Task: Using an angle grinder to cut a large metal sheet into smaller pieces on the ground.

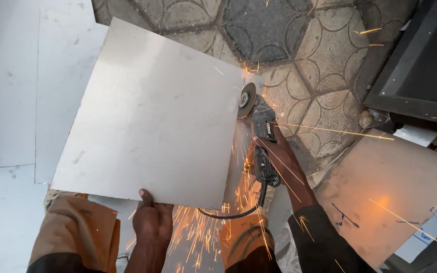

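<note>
While our left hand [151,218] is pinching the metal sheet [150,114], our right fingers [274,151], wrapped around the angle grinder [259,136], are grinding its edge; probably we must be guiding the grinder steadily along it.

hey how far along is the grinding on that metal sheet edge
Done: cannot tell; no finished stretch of edge stands out. In hand: the right hand runs the angle grinder, its disc at the right edge of the metal sheet near the far corner, throwing sparks, while the left hand steadies the near edge. Left: seemingly the edge nearer the person.

one angle grinder [262,135], four metal sheets [150,114], two hands [151,218]
</note>
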